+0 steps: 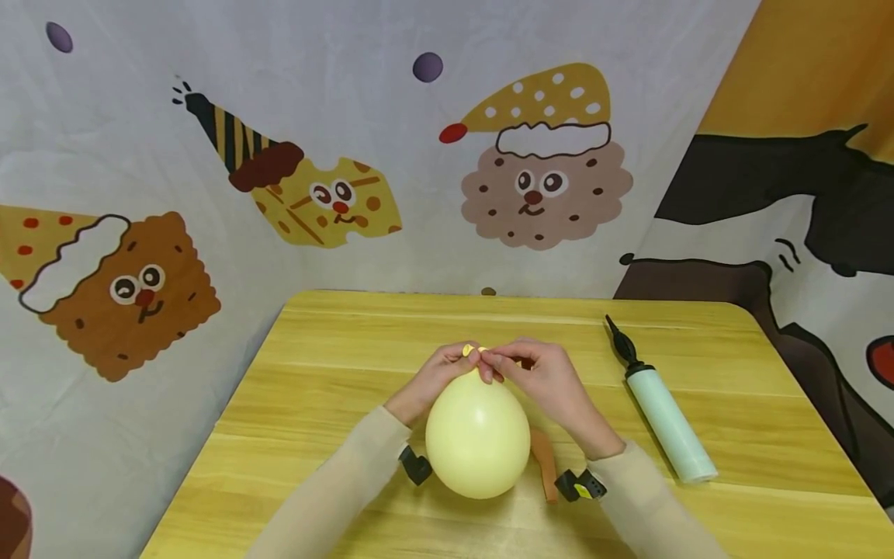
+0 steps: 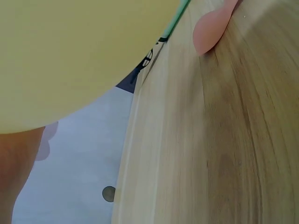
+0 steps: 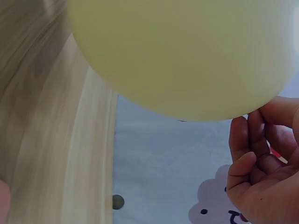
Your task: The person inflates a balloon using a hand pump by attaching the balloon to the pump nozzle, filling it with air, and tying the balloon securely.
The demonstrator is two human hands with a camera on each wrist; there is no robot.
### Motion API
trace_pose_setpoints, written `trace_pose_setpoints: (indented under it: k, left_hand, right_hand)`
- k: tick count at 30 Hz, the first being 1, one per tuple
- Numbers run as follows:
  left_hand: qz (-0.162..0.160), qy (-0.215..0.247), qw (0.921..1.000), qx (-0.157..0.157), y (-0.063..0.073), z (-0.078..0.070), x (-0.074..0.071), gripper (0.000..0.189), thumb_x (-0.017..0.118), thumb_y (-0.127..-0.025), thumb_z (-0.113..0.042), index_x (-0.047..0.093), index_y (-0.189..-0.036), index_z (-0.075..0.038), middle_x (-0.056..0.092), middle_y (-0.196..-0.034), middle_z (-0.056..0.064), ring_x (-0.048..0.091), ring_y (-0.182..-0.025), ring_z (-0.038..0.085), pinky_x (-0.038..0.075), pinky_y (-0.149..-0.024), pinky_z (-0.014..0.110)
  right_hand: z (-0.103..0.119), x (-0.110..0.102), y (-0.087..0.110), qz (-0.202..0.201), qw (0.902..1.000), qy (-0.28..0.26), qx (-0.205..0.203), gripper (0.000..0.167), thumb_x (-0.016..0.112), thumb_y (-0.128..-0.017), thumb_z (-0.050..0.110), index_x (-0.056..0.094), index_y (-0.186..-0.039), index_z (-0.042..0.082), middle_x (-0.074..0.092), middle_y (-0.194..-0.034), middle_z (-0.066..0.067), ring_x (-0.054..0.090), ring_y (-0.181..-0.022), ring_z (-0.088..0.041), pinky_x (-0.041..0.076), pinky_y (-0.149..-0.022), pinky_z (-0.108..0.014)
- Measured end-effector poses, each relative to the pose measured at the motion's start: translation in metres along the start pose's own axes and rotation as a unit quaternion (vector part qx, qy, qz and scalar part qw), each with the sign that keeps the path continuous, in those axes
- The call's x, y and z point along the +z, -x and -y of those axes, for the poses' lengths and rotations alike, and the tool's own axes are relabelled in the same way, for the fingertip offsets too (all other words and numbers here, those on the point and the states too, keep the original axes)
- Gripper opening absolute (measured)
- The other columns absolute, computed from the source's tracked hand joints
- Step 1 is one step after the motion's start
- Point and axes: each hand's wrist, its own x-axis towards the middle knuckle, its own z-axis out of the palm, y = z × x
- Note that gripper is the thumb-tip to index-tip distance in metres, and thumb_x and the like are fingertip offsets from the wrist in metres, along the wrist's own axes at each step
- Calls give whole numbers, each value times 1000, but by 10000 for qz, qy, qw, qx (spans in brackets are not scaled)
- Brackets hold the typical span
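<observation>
Left hand [image 1: 440,374] and right hand [image 1: 546,379] pinch an inflated yellow balloon [image 1: 478,439] at its top, above the table [image 1: 279,435], seen from the head. Left wrist: a limp orange balloon [image 2: 212,31] lies beyond. Right wrist: curled fingers [image 3: 239,135] show at its edge.

The person's two hands met with fingertips just beside one another; the left hand [image 1: 434,374] came in from its own side, thumb [image 1: 466,366] bent toward the opposing fingertips; the right hand [image 1: 548,376] mirrored it, forefinger [image 1: 511,350] and thumb set in a pinch; below that pinch, its other fingers [image 3: 239,136] curled inward; left wrist [image 1: 400,408] and right wrist [image 1: 604,446] stood wider apart than the fingers; the sleeved left forearm [image 1: 342,475] and right forearm [image 1: 648,501] diverged away from the fingertips.
</observation>
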Motion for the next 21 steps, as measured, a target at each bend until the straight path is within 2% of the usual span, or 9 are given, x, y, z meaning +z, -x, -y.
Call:
trace_pose_setpoints:
  k: [6,11,15,18,21]
  left_hand:
    - [-29,20,10000,-51,-1,2,0,34,52,-107,-45,74,-93,-23,72,-104,0,66,-106,16,57,-89,28]
    - [-128,41,9999,-108,0,3,0,34,53,-106,-48,74,-95,-24,71,-101,-3,65,-103,14,57,-84,25]
    - [-92,309,9994,-148,-1,4,0,32,57,-101,-54,74,-99,-26,69,-97,-8,63,-101,10,57,-80,22]
    - [9,534,9985,-118,-2,5,-1,31,61,-98,-56,75,-102,-28,70,-95,-10,63,-102,7,57,-82,22]
    - [158,559,9983,-63,-2,3,-2,30,65,-95,-55,78,-104,-30,72,-94,-12,64,-103,7,56,-86,21]
  right_hand:
    - [4,2,-1,-162,9983,559,-88,10,75,-98,20,83,-103,19,74,-93,9,58,-72,-14,45,-61,-26]
    - [3,6,-2,-355,9964,737,-224,8,76,-96,16,83,-99,18,74,-89,11,58,-72,-12,46,-62,-27]
    - [-1,10,-1,-634,9935,800,-509,8,75,-93,11,81,-93,16,73,-88,8,58,-73,-11,46,-63,-27]
    - [-4,12,-1,-780,9931,586,-655,9,72,-90,8,77,-90,15,71,-89,5,58,-75,-13,47,-66,-30]
    - [-8,14,0,-558,9969,-227,-512,8,67,-91,5,72,-89,11,68,-88,1,59,-77,-15,50,-68,-29]
